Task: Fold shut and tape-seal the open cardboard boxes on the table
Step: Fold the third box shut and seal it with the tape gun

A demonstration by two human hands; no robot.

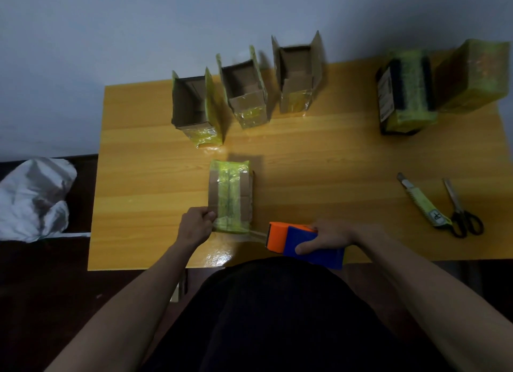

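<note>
Closed box lies near the table's front edge, long axis running away from the person. Left hand pinches its near-left corner; right hand, just right, grips the dispenser, tape stretched to the box's near end.

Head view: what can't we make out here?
- Knife label: too small to read.
- Box near end: hidden by the left hand.
- Dispenser roll: covered by its housing and the right hand.
- Open boxes: insides dark.
- Bag: cut by left edge.
</note>
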